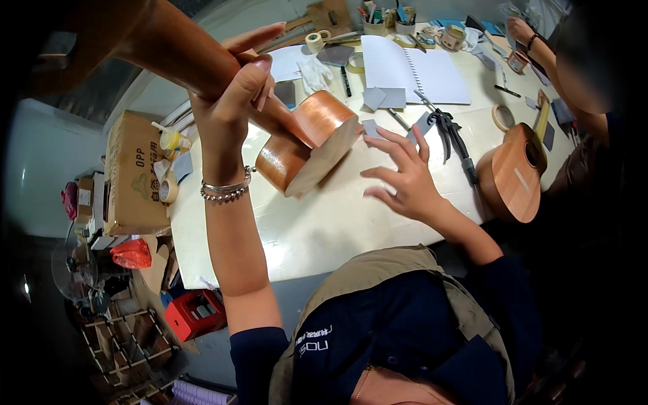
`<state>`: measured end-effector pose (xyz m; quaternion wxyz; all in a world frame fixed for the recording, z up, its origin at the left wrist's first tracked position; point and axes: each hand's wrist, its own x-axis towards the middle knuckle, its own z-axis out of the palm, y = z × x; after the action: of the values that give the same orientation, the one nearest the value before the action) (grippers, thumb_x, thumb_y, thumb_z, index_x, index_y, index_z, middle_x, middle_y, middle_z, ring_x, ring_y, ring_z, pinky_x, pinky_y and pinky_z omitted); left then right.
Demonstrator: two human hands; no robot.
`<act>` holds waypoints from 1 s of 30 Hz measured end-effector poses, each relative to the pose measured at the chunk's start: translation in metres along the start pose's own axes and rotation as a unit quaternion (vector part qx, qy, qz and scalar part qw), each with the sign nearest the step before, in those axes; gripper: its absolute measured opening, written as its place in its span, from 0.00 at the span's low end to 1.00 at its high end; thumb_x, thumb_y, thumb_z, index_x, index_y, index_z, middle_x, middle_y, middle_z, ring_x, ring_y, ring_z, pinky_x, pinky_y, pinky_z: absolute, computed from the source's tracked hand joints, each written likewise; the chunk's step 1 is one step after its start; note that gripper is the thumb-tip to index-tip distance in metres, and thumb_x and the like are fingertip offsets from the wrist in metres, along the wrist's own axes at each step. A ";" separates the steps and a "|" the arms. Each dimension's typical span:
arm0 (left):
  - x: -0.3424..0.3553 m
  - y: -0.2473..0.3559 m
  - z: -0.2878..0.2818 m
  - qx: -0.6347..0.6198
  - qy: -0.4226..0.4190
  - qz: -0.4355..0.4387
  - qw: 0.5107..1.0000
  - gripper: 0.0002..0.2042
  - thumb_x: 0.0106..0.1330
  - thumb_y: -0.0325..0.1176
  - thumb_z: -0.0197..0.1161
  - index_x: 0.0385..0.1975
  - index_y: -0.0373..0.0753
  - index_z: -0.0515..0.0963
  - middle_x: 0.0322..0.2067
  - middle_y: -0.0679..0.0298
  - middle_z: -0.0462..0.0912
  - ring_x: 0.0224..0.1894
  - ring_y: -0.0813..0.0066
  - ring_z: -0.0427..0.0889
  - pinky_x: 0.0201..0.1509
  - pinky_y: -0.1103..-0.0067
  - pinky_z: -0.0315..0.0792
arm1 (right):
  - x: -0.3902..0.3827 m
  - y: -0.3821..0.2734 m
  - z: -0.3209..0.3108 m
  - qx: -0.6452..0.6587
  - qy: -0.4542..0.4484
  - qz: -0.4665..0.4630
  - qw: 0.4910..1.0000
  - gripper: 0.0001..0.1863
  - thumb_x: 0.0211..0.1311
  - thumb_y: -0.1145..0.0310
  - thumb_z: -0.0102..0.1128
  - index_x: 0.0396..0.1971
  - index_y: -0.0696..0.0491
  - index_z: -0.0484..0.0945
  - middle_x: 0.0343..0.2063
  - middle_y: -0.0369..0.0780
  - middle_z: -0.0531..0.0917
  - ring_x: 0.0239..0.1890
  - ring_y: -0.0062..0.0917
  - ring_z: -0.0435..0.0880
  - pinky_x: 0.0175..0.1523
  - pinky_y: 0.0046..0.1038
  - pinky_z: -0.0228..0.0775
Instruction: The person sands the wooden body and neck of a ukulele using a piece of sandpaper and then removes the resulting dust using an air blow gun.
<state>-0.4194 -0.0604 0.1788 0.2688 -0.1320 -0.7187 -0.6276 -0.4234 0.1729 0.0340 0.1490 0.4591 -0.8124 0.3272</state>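
My left hand [233, 101] is wrapped around the neck of a ukulele [322, 116], raised over the table at a tilt. Its glossy brown side and back face up, and a pale flat face points toward me. The neck runs to the upper left, where the head end is partly cut off. Beside the body, at its right, my right hand [408, 179] is open with fingers spread and nothing gripped. A small grey sheet [370, 128], like sandpaper, lies by its fingertips; whether they touch it I cannot tell.
The white table [290, 233] holds an open spiral notebook [435, 74], grey sheets [391, 98], a black clamp [451, 131] and tape rolls [314, 42]. Another ukulele [509, 175] lies at the right, near another person's arm [570, 81]. A cardboard box [135, 182] stands at the left.
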 end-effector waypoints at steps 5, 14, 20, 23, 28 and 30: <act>0.008 -0.001 0.011 0.015 -0.022 -0.008 1.000 0.22 0.54 0.28 0.54 0.50 0.22 0.70 0.13 0.70 0.66 0.15 0.86 0.62 0.27 0.88 0.62 | -0.070 0.105 0.058 -0.023 0.127 0.276 0.952 0.24 0.54 0.65 0.61 0.50 0.58 0.70 0.53 0.52 0.68 0.56 0.46 0.65 0.61 0.42 0.55; -0.003 -0.009 0.012 0.012 -0.050 0.000 0.999 0.19 0.59 0.28 0.56 0.49 0.23 0.70 0.19 0.67 0.72 0.22 0.84 0.70 0.34 0.86 0.68 | -0.089 0.214 0.053 -0.229 -0.119 0.645 0.719 0.39 0.47 0.47 0.64 0.55 0.53 0.63 0.51 0.47 0.69 0.58 0.39 0.65 0.61 0.42 0.56; -0.048 -0.060 0.011 0.081 0.047 -0.107 0.990 0.14 0.60 0.31 0.63 0.42 0.30 0.78 0.31 0.59 0.83 0.35 0.79 0.80 0.43 0.83 0.73 | -0.098 0.128 0.038 -0.151 -0.005 0.485 0.861 0.29 0.38 0.56 0.69 0.39 0.56 0.68 0.34 0.47 0.76 0.34 0.42 0.79 0.38 0.39 0.73; -0.062 -0.060 0.005 0.058 0.079 -0.115 0.989 0.14 0.60 0.31 0.63 0.42 0.30 0.78 0.35 0.57 0.83 0.39 0.77 0.80 0.48 0.82 0.72 | -0.089 0.042 0.005 -0.124 0.073 0.373 0.916 0.26 0.37 0.61 0.69 0.36 0.58 0.68 0.30 0.46 0.75 0.31 0.41 0.78 0.34 0.36 0.71; -0.066 -0.052 0.015 0.026 0.066 -0.097 0.993 0.14 0.60 0.29 0.61 0.43 0.29 0.77 0.38 0.56 0.82 0.41 0.76 0.80 0.50 0.81 0.71 | -0.085 -0.036 -0.073 -0.249 0.108 0.236 0.933 0.26 0.30 0.68 0.71 0.34 0.56 0.70 0.26 0.40 0.71 0.27 0.34 0.75 0.31 0.31 0.68; -0.069 -0.051 0.017 0.034 0.052 -0.090 0.994 0.14 0.60 0.28 0.61 0.43 0.28 0.77 0.38 0.55 0.82 0.41 0.76 0.80 0.51 0.81 0.71 | -0.080 -0.045 -0.086 -0.275 0.061 0.215 0.935 0.24 0.29 0.71 0.71 0.32 0.54 0.70 0.25 0.39 0.71 0.26 0.31 0.75 0.30 0.30 0.68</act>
<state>-0.3934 -0.0430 0.0974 0.2520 -0.0247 -0.7335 -0.6307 -0.3478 0.2654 0.0721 0.2444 0.1934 -0.9395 0.1422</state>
